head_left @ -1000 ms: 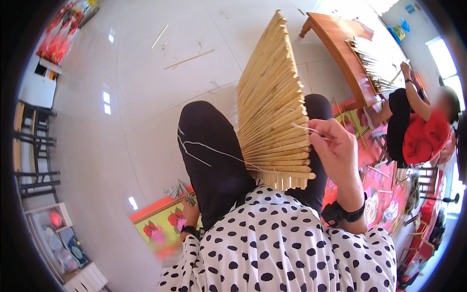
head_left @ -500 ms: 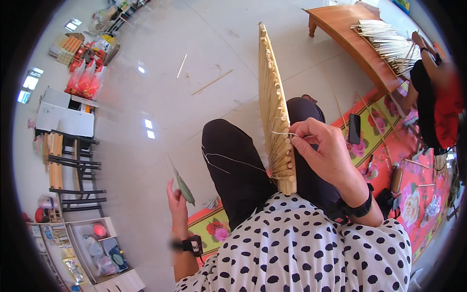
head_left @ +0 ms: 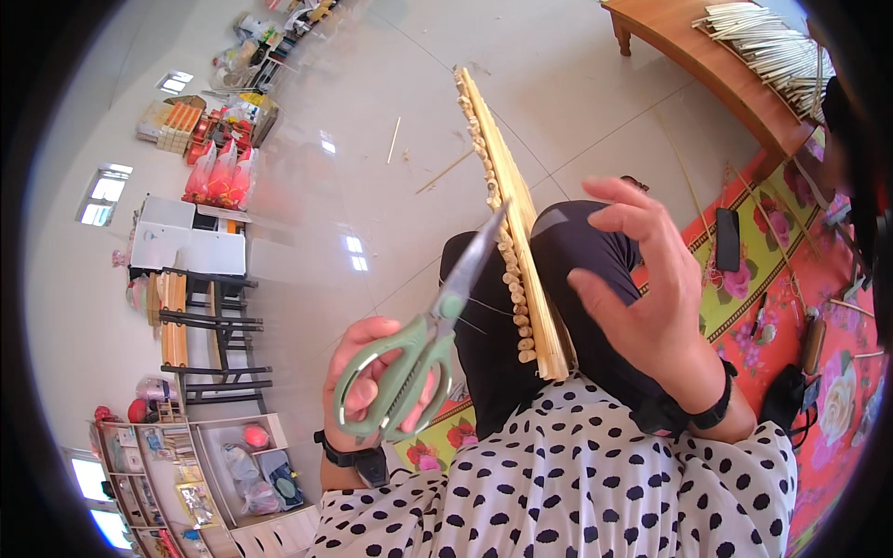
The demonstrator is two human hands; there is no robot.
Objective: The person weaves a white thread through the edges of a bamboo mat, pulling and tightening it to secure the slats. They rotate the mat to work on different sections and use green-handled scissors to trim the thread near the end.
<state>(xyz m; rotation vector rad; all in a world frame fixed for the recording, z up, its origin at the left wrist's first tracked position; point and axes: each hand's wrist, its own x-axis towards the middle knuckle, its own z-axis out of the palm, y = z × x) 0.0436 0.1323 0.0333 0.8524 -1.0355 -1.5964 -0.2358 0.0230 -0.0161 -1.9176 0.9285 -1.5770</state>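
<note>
Between my knees stands a flat panel of straw-coloured stalks, tied side by side, with their round cut ends in a row along its left edge. My left hand is closed around the green handles of a pair of scissors. The blades point up and away, lie close together, and pass in front of the panel's left edge in this view. A thin thread shows beside the panel, over my left thigh. My right hand hovers right of the panel over my right knee, fingers spread, with nothing in it.
A wooden table at the far right bears a heap of pale sticks. A dark phone lies on the flowered red mat. Folding chairs and a shelf unit stand at the left. Another person is at the right edge.
My right hand has let go of a white thread at the panel and spread its fingers. My left hand has brought the scissors up to the panel, which now leans the other way.
</note>
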